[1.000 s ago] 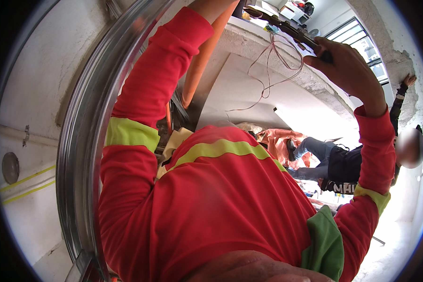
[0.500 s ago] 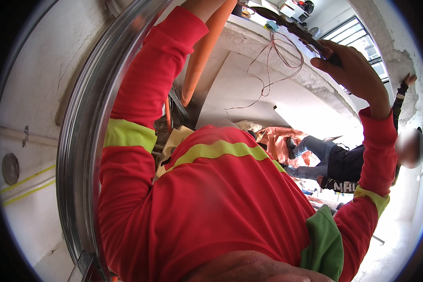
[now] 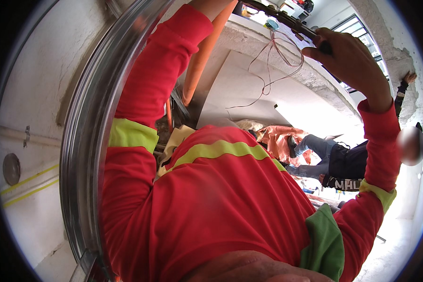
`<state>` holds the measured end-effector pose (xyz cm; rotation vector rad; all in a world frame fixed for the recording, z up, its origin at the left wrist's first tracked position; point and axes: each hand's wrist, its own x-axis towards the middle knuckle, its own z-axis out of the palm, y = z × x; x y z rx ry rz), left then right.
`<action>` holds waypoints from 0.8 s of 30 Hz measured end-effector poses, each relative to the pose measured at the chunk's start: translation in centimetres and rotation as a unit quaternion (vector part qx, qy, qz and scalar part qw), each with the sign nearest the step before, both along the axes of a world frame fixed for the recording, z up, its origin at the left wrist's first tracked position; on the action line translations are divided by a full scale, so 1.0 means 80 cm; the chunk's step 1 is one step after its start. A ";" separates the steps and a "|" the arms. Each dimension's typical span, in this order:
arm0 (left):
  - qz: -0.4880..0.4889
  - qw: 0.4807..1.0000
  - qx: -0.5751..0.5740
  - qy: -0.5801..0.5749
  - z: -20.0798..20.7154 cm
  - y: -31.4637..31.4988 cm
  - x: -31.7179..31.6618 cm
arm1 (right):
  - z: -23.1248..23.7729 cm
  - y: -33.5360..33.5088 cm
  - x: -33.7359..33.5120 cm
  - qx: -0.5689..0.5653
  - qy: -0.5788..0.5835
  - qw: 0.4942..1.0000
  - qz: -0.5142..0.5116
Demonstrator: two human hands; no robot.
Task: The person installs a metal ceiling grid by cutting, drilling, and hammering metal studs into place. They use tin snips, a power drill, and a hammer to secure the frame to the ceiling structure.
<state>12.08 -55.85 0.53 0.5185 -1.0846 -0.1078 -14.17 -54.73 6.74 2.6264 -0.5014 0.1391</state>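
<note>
My right hand (image 3: 350,58), at the upper right, is closed around the black grip of a long dark metal tool (image 3: 286,19). The tool slants up and left toward the top edge, and its exact kind is unclear. At the upper left my left arm (image 3: 148,84) reaches upward in a red sleeve with a yellow-green band. Its hand lies beyond the top edge, so its fingers are hidden. Right beside that arm runs a shiny ribbed metal profile (image 3: 82,155), bowed by the lens.
An orange pipe (image 3: 199,66) stands behind my left arm. Thin looped cable (image 3: 268,87) hangs in front of a pale board (image 3: 235,89). At the right a person in dark clothing (image 3: 345,162) reaches toward the wall. A window (image 3: 357,33) is at the upper right.
My right hand has shifted slightly left and turned with the tool, whose jointed metal parts show more clearly. My left arm and the metal profile have moved a little right.
</note>
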 end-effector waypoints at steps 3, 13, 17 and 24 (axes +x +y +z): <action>-0.002 1.000 -0.009 0.008 -0.001 0.001 0.002 | 0.001 -0.005 0.003 -0.013 0.008 1.000 0.010; -0.003 1.000 -0.014 0.016 -0.001 0.007 0.003 | 0.011 -0.028 0.019 0.067 0.105 0.979 -0.162; -0.064 0.998 0.013 0.012 -0.002 0.002 0.004 | 0.005 -0.033 0.014 0.038 0.076 0.985 -0.151; -0.061 0.998 -0.003 0.013 -0.002 0.005 0.008 | -0.004 -0.052 0.004 -0.005 0.014 0.998 -0.056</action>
